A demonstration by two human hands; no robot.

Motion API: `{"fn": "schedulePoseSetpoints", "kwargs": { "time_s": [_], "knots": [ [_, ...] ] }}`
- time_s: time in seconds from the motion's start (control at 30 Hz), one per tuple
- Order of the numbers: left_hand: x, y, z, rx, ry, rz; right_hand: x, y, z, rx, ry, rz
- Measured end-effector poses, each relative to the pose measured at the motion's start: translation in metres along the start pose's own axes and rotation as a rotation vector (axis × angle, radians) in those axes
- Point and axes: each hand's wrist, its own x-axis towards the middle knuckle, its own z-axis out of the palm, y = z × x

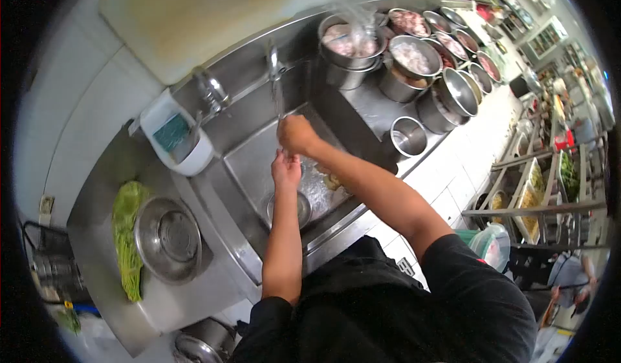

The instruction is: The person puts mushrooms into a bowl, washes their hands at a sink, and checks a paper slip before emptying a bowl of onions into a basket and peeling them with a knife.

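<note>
Over the metal sink (242,144), my two hands are close together beneath the running faucet (273,62). My right hand (296,135) is closed in a fist-like shape just below the water stream; what it holds, if anything, is hidden. Just under it, my left hand (286,167) has its fingers bent upward near the right one, and its contents cannot be made out. On the sink floor lie some pale yellowish pieces (331,181), to the right of my left forearm. A round metal drain or bowl (303,209) shows partly behind that forearm.
Left of the sink are a metal bowl (169,239), green leafy vegetables (128,234) and a white container (206,151) with a green scouring pad. Metal pots and bowls, some with meat (409,23), crowd the right counter. A person (572,272) is at far right.
</note>
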Motion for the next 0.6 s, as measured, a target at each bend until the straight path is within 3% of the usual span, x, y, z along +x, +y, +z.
{"fn": "schedulePoseSetpoints", "kwargs": {
  "time_s": [0.13,0.23,0.27,0.43,0.5,0.57,0.6],
  "knots": [
    [0.006,-0.001,0.040,0.119,0.136,-0.086,-0.031,-0.009,-0.028,0.043,0.012,0.088],
    [-0.001,-0.003,0.055,0.371,0.089,-0.053,-0.063,-0.028,-0.042,0.106,0.011,0.159],
    [0.039,-0.001,0.001,0.014,-0.360,-0.149,-0.068,-0.031,-0.034,0.174,0.054,0.151],
    [0.014,0.028,0.026,-0.598,-0.265,-0.410,-0.039,-0.026,0.004,0.357,0.195,0.226],
    [0.019,0.035,0.040,-0.535,-0.127,-0.427,-0.011,-0.016,0.007,0.319,0.223,0.224],
    [0.038,0.039,0.026,-0.198,0.102,-0.310,0.007,-0.018,0.006,0.343,0.230,0.304],
    [0.046,0.042,0.007,-0.141,-0.064,-0.372,0.008,-0.026,0.001,0.379,0.272,0.321]
  ]
}}
